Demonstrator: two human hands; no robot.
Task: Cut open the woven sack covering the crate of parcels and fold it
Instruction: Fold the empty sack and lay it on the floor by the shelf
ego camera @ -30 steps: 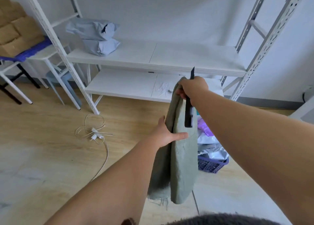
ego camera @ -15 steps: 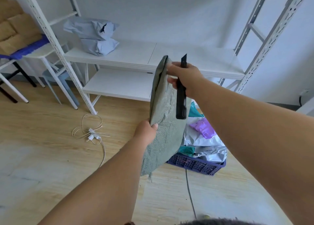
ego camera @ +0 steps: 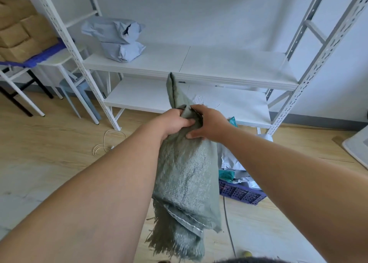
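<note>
Change: half a second ago your left hand [ego camera: 175, 123] pinched the sack's lower edge and your right hand [ego camera: 207, 125] held the top together with a black cutter. Now both hands meet at the top and the cutter is out of sight.
Meaning: you seem to be past the cutting; the sack is off the crate and doubled over, so I judge you are closing a fold.
Left hand: your fingers are clenched round the bunched top of the sack [ego camera: 187, 175].
Sack: it hangs in the air between your forearms, one corner sticking up above your fists, folded layers and a frayed fringe at the bottom.
Right hand: it grips the same bunched top from the other side, thumb pressed on the cloth. You cannot tell whether the cutter is tucked in this palm.
Crate: the purple crate [ego camera: 241, 193] of parcels [ego camera: 231, 163] sits uncovered on the floor [ego camera: 49, 153], low right, just behind the hanging sack.
Edges: the shelf [ego camera: 229, 63] front runs straight ahead behind the raised corner; its upright posts stand left and right.
Room: open floor lies to your left, apart from a coiled white cord [ego camera: 103, 145]. A thin cable [ego camera: 228, 223] trails on the floor beside the sack's bottom edge.
</note>
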